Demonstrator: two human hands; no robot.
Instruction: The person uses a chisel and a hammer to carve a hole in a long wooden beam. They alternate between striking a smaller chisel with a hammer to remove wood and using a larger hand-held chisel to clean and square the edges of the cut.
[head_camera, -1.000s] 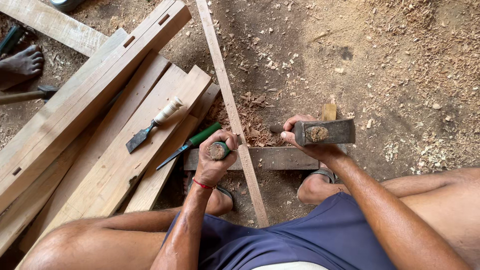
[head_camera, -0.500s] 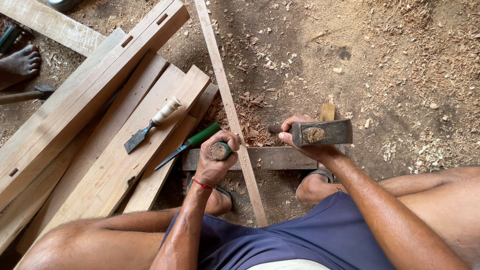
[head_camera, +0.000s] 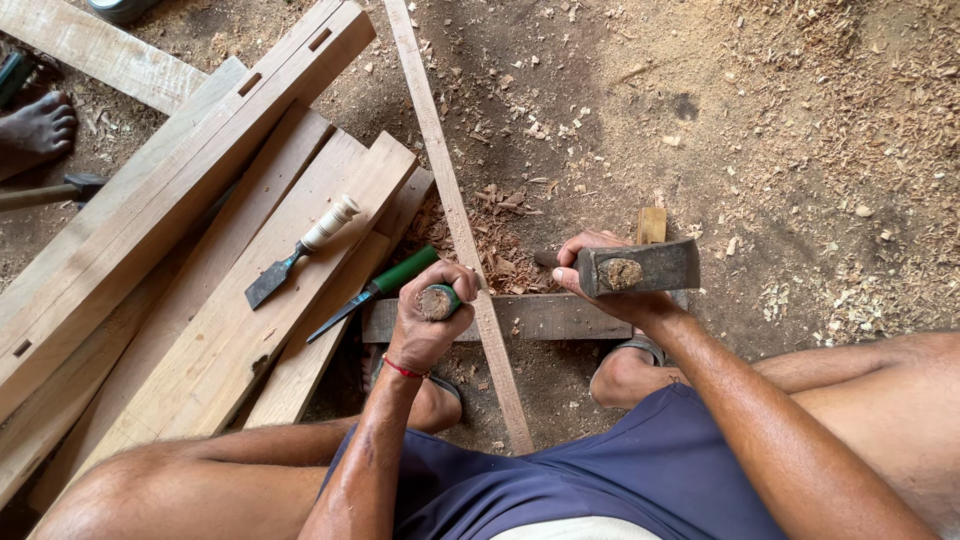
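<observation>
— What are the hands doing?

— The left hand (head_camera: 432, 318) is wrapped tight round a green-handled chisel (head_camera: 438, 301), held upright over the thin wooden strip (head_camera: 455, 215) where it crosses the short dark crosspiece (head_camera: 545, 317). The blade tip is hidden by the fist, so I can't tell whether it touches the wood.

— And the other?

— The right hand (head_camera: 600, 285) grips a steel hammer (head_camera: 640, 267) by its handle, head level and just beside the chisel.

— Why the crosspiece?

— It seems to prop the strip off the dirt floor (head_camera: 780, 130).

— Any containers?

— None. A white-handled chisel (head_camera: 302, 251) and a green-handled one (head_camera: 373, 292) lie loose on the stacked planks (head_camera: 215, 330).
</observation>
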